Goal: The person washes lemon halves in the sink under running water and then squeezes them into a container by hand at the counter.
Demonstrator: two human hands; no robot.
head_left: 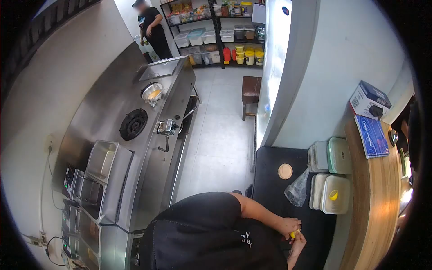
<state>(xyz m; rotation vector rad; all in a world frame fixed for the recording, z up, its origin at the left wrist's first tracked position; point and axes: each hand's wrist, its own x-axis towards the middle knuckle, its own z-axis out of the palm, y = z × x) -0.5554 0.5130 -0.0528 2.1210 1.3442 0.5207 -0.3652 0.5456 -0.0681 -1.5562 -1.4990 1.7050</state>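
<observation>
Over the black counter (270,198), my left hand (289,226) and my right hand (297,246) meet close together. A small yellow piece (293,234), like a bit of lemon, shows under my left fingers, which are closed on it. The curled fingers of my right hand come up against its other side; what they grip is partly hidden. A thin pale edge beside the fingers is too small to name. Another yellow piece (333,195) lies in a white plastic container (339,207) just beyond my hands.
A clear plastic bag (298,188), a round pale lid (285,171) and a green-rimmed container (339,155) are on the counter. A wooden ledge (373,189) runs along the right. Behind, a steel stove (153,148) holds a pan (153,92). A person (153,29) stands near the shelves (216,42).
</observation>
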